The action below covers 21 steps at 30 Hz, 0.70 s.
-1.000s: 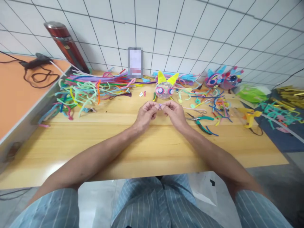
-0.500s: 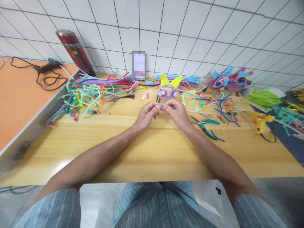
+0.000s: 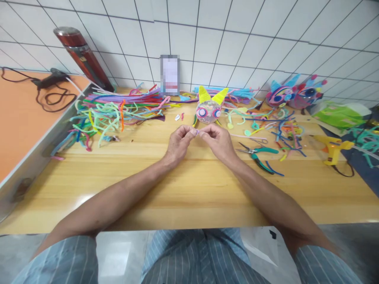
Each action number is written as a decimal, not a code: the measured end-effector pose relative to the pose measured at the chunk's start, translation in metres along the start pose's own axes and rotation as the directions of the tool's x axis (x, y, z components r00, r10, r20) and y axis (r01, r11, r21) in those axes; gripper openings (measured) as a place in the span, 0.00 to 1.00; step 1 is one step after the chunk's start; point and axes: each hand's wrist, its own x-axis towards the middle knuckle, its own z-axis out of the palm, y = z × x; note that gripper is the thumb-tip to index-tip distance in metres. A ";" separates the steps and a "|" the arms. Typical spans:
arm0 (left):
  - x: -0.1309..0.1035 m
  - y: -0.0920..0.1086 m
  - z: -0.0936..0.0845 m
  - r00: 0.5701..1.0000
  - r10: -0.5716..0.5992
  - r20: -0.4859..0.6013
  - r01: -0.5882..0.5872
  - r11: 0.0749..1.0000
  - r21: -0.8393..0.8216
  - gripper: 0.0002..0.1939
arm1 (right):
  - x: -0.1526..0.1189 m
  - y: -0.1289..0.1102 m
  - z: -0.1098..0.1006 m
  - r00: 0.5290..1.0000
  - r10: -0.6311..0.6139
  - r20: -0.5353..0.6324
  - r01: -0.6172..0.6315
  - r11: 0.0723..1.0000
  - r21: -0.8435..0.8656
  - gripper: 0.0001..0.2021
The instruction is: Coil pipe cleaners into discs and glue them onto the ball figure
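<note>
Between the fingertips of both hands is a small purple piece of pipe cleaner [image 3: 197, 132], mostly covered by the fingers. My left hand [image 3: 179, 144] pinches one side of it, while my right hand [image 3: 218, 142] grips the other, thumbs close together. Just behind them sits a clear round creature [image 3: 209, 112] with yellow pointed ears and pink-and-blue coiled eyes. To the right of my right hand lie pliers with green handles [image 3: 265, 150], jaws apart, and a pair of scissors [image 3: 260, 141].
Bundled and loose pipe cleaners [image 3: 103, 114] cover the table's back left; cut scraps [image 3: 288, 136] lie at right. A yellow glue gun [image 3: 334, 150], two finished creatures [image 3: 282, 95], a phone [image 3: 170, 75] against the wall and a red thermos [image 3: 84, 59] stand around the edges.
The view has shifted slightly. My hands stay pinched together, a little left of where they were under the creature, and less of the purple piece shows between the fingers.
</note>
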 end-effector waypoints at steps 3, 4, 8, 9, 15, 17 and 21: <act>-0.004 -0.002 0.005 0.998 -0.047 -0.040 0.045 0.997 -0.059 0.23 | -0.003 0.002 0.005 0.999 0.052 -0.015 -0.052 0.998 0.042 0.13; -0.006 -0.001 0.007 0.997 -0.055 -0.051 0.051 0.996 -0.077 0.23 | -0.003 0.002 0.007 0.998 0.066 -0.016 -0.065 0.996 0.055 0.13; -0.012 0.000 0.013 0.996 -0.079 -0.035 0.075 0.991 -0.115 0.24 | -0.005 0.001 0.008 0.996 0.081 -0.033 -0.078 0.994 0.082 0.12; -0.012 0.001 0.013 0.996 -0.084 -0.020 0.081 0.990 -0.113 0.24 | -0.005 0.000 0.007 0.996 0.081 -0.038 -0.077 0.994 0.082 0.12; -0.001 0.003 0.002 0.993 0.012 0.115 -0.018 0.998 0.057 0.21 | 0.001 -0.001 -0.003 0.998 -0.022 -0.065 0.016 0.995 -0.095 0.08; 0.003 0.004 -0.003 0.987 0.059 0.150 -0.078 0.989 0.126 0.20 | 0.003 0.000 -0.007 0.995 -0.091 -0.050 0.081 0.981 -0.179 0.07; 0.006 0.007 -0.005 0.985 0.106 0.138 -0.131 0.974 0.186 0.19 | 0.004 -0.002 -0.011 0.988 -0.154 0.013 0.152 0.958 -0.242 0.06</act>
